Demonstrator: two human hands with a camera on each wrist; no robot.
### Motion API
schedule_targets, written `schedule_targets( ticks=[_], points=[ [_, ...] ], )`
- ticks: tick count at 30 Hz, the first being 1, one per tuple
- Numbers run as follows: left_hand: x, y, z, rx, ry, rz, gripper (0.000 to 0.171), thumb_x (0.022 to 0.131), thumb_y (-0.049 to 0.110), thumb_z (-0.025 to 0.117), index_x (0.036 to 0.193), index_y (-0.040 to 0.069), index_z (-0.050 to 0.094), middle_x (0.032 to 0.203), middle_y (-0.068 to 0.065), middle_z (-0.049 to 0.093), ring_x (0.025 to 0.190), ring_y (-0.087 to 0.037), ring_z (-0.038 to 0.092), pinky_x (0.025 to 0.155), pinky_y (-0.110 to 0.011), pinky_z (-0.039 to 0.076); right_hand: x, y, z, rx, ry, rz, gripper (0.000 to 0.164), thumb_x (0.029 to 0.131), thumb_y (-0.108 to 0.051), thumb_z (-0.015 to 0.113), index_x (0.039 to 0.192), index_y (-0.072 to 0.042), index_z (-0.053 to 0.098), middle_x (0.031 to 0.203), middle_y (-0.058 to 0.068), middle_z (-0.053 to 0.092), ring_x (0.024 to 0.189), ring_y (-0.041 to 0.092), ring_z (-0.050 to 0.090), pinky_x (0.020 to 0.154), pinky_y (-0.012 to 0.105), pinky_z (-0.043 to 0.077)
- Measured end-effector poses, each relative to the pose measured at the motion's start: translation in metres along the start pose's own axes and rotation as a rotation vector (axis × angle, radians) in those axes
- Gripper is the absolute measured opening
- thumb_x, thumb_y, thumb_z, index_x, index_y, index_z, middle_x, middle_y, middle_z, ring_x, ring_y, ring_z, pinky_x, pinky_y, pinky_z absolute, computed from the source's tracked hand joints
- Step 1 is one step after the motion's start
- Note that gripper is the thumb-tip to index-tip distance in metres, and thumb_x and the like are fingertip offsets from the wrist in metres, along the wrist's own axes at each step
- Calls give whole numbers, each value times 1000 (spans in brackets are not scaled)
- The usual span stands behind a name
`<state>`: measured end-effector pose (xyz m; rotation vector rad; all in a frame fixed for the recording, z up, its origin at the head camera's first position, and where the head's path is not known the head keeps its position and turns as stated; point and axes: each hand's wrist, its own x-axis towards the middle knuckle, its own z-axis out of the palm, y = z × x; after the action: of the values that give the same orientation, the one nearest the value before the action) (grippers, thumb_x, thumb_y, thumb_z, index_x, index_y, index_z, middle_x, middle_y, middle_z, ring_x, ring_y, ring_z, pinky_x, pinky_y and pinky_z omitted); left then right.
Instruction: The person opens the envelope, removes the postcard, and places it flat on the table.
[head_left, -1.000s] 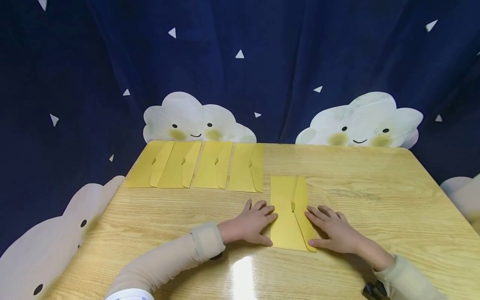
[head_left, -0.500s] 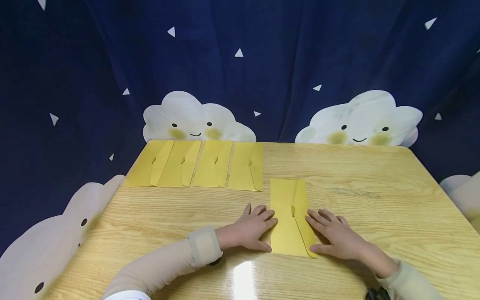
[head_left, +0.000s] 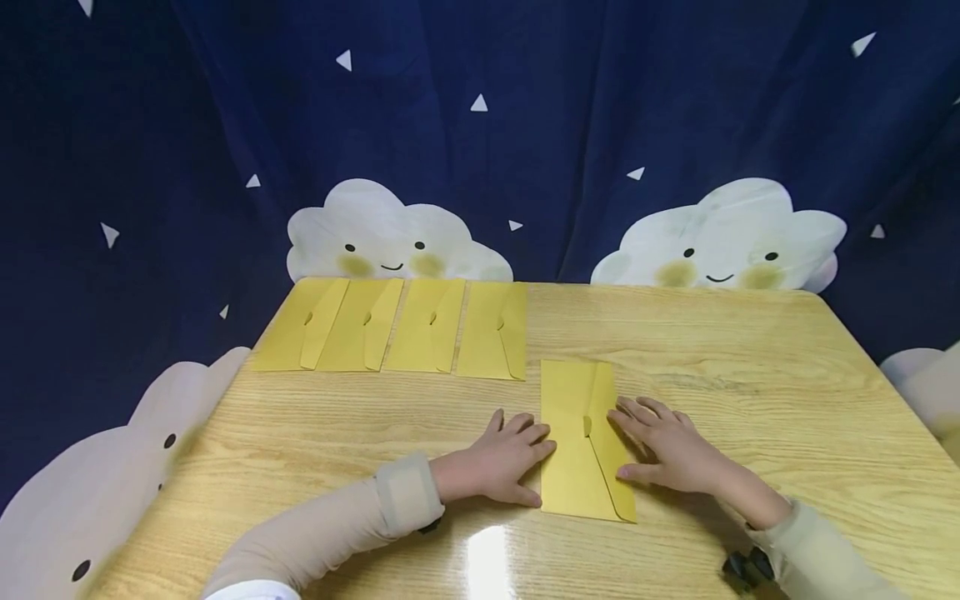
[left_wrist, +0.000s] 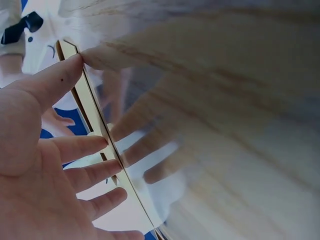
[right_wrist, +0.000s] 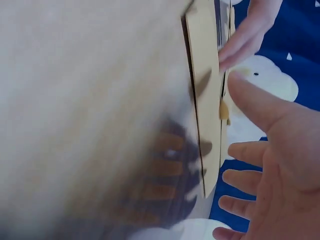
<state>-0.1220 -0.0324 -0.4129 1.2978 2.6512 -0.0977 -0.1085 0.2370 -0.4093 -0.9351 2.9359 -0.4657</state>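
A yellow envelope (head_left: 566,467) lies flat on the wooden table between my two hands, its long flap tucked in along the right side. My left hand (head_left: 498,462) has its fingers spread, their tips and the thumb at the envelope's left edge. In the left wrist view the thumb and some fingertips meet that edge. My right hand (head_left: 671,446) hovers at the right edge with relaxed fingers. In the right wrist view its fingers (right_wrist: 242,181) stand apart from the envelope's edge, casting shadows on it.
Several matching envelopes (head_left: 480,354) lie side by side in a row at the back left of the table (head_left: 750,367). Behind the table hangs a dark blue curtain (head_left: 555,100) with white triangles and smiling clouds.
The envelope has slid a little toward me, with both hands moving along at its edges. Since half a second ago, my right hand has shifted slightly farther away and lifted off the envelope.
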Motion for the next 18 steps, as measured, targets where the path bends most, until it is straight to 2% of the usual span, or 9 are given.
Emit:
schedule_targets(
  ticks=[7, 11, 15, 18],
  points=[
    [3, -2, -2, -1, -22, 11, 74, 78, 58, 59, 138, 18, 41, 142, -2, 34, 130, -24, 27, 99, -54, 28, 19, 20, 5, 29, -84, 6, 93, 74, -56, 64, 139, 1, 32, 144, 25, 22, 128, 48, 19, 86, 71, 23],
    [6, -7, -4, -28, -31, 32, 70, 79, 56, 60, 136, 19, 44, 140, -1, 37, 128, -23, 30, 97, -52, 31, 25, 26, 9, 42, -140, 13, 96, 74, -59, 62, 142, 0, 27, 146, 23, 18, 130, 47, 14, 88, 71, 18],
    [11, -13, -6, -74, -14, 57, 66, 79, 54, 61, 134, 19, 47, 134, 0, 43, 122, -21, 38, 94, -47, 36, 26, 27, 10, 53, -159, 23, 97, 74, -60, 62, 141, 1, 28, 146, 23, 19, 129, 49, 14, 87, 72, 17],
    [18, -17, -8, -122, 25, 61, 65, 79, 51, 63, 133, 17, 48, 130, -2, 46, 114, -20, 45, 89, -40, 41, 26, 26, 10, 57, -167, 34, 97, 74, -60, 62, 141, 1, 27, 146, 23, 18, 129, 49, 13, 88, 72, 17]
  ],
)
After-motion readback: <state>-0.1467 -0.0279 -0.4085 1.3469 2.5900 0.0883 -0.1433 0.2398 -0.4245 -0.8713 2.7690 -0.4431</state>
